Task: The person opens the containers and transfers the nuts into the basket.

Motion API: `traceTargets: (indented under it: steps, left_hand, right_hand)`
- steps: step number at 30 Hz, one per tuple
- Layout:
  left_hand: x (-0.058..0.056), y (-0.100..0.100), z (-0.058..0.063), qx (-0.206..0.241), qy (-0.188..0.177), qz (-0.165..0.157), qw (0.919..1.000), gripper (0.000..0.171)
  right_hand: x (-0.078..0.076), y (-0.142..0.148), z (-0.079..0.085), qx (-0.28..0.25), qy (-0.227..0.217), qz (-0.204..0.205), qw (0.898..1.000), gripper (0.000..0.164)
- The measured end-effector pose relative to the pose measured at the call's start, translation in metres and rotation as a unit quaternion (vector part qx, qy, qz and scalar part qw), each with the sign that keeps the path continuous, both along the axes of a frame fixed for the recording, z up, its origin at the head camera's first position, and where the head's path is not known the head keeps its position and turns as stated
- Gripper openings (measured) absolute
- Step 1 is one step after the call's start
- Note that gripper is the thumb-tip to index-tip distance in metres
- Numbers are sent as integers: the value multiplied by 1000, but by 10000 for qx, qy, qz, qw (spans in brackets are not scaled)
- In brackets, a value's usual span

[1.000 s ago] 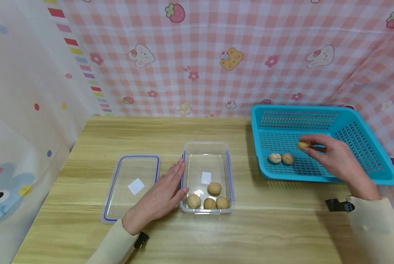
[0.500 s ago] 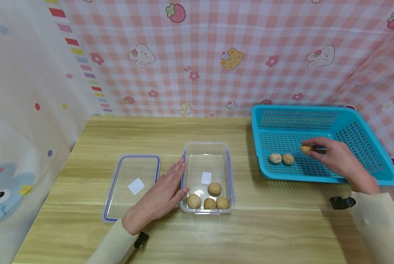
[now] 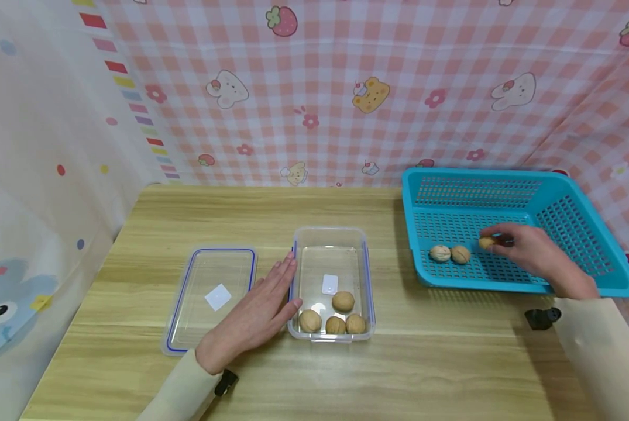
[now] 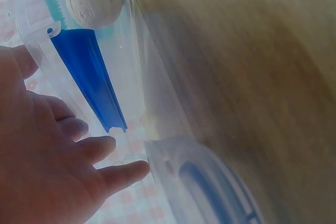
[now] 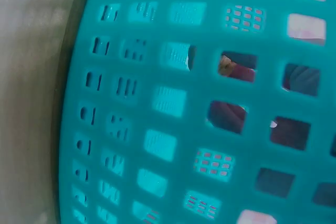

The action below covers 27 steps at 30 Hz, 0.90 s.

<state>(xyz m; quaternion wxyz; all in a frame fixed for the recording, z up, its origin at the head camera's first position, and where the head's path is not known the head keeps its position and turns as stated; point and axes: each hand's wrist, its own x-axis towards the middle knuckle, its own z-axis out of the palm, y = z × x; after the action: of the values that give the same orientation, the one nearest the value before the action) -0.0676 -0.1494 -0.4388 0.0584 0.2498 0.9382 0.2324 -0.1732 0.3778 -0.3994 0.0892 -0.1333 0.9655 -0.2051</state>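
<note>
In the head view my right hand (image 3: 532, 248) pinches a walnut (image 3: 486, 242) between thumb and fingers, low inside the turquoise basket (image 3: 504, 286). Left of it, a pale walnut (image 3: 440, 253) and a browner walnut (image 3: 460, 254) lie side by side on the basket floor. My left hand (image 3: 253, 313) rests with straight fingers against the left side of a clear plastic container (image 3: 329, 232). Several walnuts (image 3: 343, 302) sit in its near end. The right wrist view shows mostly the basket's slotted wall (image 5: 173, 100), with parts of the hand behind it.
A clear lid (image 3: 198, 298) with a blue seal lies on the wooden table (image 3: 398, 374), left of the container and partly under my left hand. Behind the table hangs a checked cloth (image 3: 314, 88). The basket's raised rim stands before my right wrist.
My right hand has lowered slightly toward the basket floor, still pinching the walnut. The left hand and the container look unmoved.
</note>
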Motion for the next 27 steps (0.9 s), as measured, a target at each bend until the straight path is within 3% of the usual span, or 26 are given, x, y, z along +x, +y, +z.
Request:
traceTargets:
  steps: [16,27]
  left_hand:
    - [0,0,-1,-15,29,-22,10000,73]
    - [-1,0,-2,-14,106,-39,9999,73]
  right_hand:
    - [-8,-2,-7,134,-445,273,9985,36]
    - [-11,-2,-8,103,-522,433,9976,37]
